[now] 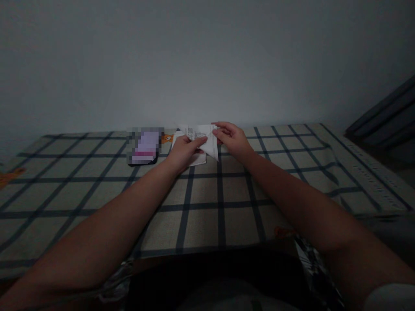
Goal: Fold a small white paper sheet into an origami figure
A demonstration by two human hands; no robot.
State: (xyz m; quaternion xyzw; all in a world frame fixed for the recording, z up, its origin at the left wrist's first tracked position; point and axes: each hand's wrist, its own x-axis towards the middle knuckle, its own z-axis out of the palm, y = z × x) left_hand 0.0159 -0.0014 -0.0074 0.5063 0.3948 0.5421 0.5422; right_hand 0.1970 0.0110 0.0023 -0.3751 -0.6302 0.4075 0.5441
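Note:
A folded sheet of white paper (209,146) with dark printed or written marks is held between my hands above the table. My left hand (184,152) grips its left part, thumb lying across the top and fingers beneath. At its upper right edge, my right hand (231,137) pinches the paper between thumb and fingers. The sheet has slanted folded edges and a point hanging toward me. Under it and under my left hand lies more white paper (199,160), flat on the cloth and partly hidden.
A phone (147,144) with a lit, blurred-out screen rests left of my left hand. The table carries a checked cloth (204,224) with orange animal prints. A grey wall (207,60) rises behind the far edge. Dark slatted shapes (385,112) stand at the right.

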